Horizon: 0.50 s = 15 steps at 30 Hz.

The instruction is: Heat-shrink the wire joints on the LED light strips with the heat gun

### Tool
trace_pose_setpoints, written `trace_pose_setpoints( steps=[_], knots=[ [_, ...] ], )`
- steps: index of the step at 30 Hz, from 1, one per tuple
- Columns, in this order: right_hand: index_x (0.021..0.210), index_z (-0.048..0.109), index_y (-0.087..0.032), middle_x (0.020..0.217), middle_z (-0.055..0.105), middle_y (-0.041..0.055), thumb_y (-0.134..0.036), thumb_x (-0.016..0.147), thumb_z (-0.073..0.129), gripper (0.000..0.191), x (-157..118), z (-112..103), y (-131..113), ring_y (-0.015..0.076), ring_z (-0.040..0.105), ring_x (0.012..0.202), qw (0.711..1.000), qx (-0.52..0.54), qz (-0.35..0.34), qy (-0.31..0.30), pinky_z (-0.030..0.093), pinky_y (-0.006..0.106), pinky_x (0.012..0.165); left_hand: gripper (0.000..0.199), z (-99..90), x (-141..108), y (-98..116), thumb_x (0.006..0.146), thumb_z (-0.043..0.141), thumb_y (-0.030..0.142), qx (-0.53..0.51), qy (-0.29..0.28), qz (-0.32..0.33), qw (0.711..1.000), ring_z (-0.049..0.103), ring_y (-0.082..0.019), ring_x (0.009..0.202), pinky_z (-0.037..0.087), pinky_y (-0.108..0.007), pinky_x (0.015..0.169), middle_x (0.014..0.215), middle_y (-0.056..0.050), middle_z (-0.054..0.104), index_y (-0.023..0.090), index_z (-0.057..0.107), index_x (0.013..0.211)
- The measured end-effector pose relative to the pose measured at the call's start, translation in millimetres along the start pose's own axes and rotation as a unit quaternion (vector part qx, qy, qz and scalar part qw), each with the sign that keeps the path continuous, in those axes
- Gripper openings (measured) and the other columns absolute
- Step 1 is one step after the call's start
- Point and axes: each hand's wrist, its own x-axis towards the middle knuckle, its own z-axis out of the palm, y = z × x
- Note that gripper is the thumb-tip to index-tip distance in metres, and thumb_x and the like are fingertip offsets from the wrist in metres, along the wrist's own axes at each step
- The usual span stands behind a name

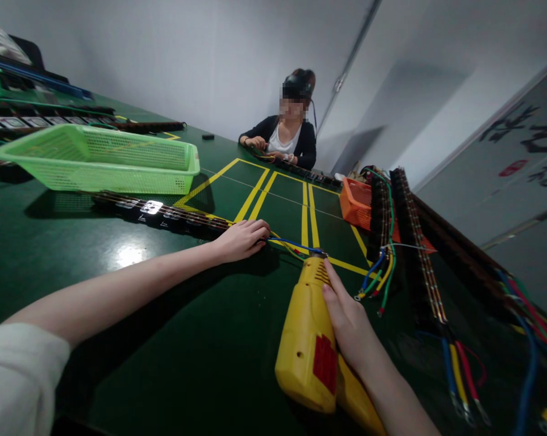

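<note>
My left hand (242, 240) is closed over the right end of a long dark strip (173, 219) lying on the green table. Blue, yellow and green wires (291, 244) come out from under its fingers and run right. The blue wire reaches the nozzle of a yellow heat gun (306, 339), which points away from me. Along the gun's right side lies my right hand (350, 321), its fingers wrapped on the body near the nozzle. The fingertips of my left hand partly hide the strip's end.
A green basket (119, 175) stands at left behind the strip. An orange basket (357, 203) and several dark strips with coloured cable ends (419, 242) lie at right. Across the table (187, 363) a person (285, 136) handles another strip.
</note>
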Motion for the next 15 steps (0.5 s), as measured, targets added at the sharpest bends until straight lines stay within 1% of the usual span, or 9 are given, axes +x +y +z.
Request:
trace_pose_setpoints(
  steps=[4,9,13,15],
  knots=[
    [0.147,0.021,-0.026,0.121,0.061,0.0107,-0.055,0.091,0.022,0.062,-1,2,-5,0.0254,0.06,0.107,1.0,-0.003,-0.004,-0.002,0.039,0.04,0.095,0.019,0.8,0,0,0.092,0.039,0.025,0.001,0.001,0.001,1.0,0.053,-0.019,0.103,0.045,-0.033,0.089,0.115,-0.009,0.053,0.017,0.052,0.104],
    [0.146,0.023,-0.027,0.128,0.056,0.0097,-0.053,0.092,0.024,0.06,0,12,-13,0.0244,0.054,0.116,1.0,0.005,-0.024,-0.02,0.041,0.038,0.093,0.019,-0.4,0,0,0.092,0.04,0.026,0.006,-0.001,-0.005,1.0,0.054,-0.019,0.102,0.046,-0.032,0.088,0.114,-0.008,0.053,0.017,0.052,0.104],
    [0.145,0.026,-0.025,0.122,0.06,0.0102,-0.048,0.092,0.03,0.058,3,22,-23,0.0247,0.056,0.114,0.998,-0.001,-0.056,-0.013,0.041,0.036,0.093,0.02,-0.4,0,1,0.093,0.039,0.027,0.007,0.0,-0.005,1.0,0.055,-0.019,0.1,0.046,-0.032,0.087,0.114,-0.008,0.054,0.017,0.051,0.105],
    [0.145,0.026,-0.025,0.119,0.063,0.0094,-0.047,0.092,0.031,0.057,4,27,-30,0.0248,0.058,0.111,0.997,-0.004,-0.072,-0.02,0.042,0.036,0.092,0.02,-0.2,0,1,0.094,0.038,0.027,0.01,-0.001,-0.004,1.0,0.055,-0.019,0.1,0.046,-0.032,0.086,0.114,-0.008,0.054,0.017,0.051,0.105]
  ],
)
